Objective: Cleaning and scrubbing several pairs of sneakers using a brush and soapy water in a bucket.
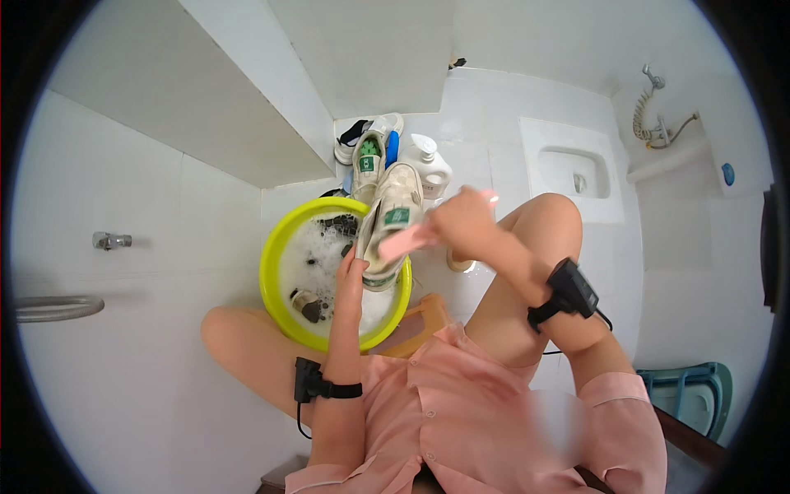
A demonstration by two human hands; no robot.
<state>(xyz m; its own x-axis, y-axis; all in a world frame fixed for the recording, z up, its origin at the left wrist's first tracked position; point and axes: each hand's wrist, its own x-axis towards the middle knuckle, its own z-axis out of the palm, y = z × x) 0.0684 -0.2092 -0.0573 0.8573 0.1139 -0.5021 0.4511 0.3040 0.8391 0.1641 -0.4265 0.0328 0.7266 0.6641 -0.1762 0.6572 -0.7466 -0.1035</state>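
My left hand point(352, 275) grips the side of a light canvas shoe point(401, 194) with a green label, held tilted over the right part of a yellow-green basin point(270, 272). In my right hand point(466, 219) is a pink brush point(404, 242), its end at the opening of this shoe; the brush is blurred and its bristles are hidden. The basin holds foamy water point(321, 265) with dark items and a small beige and dark item point(307, 305) partly in it. Behind the basin stands another light shoe point(369, 160) with a green insole.
A white pump bottle point(427, 163) stands right of the shoes, with a black and white shoe point(347, 145) behind them. A squat toilet point(574, 170) lies in the floor at right. An orange-tan plastic stool point(432, 315) is between my legs. A folded teal stool point(691, 395) is at lower right.
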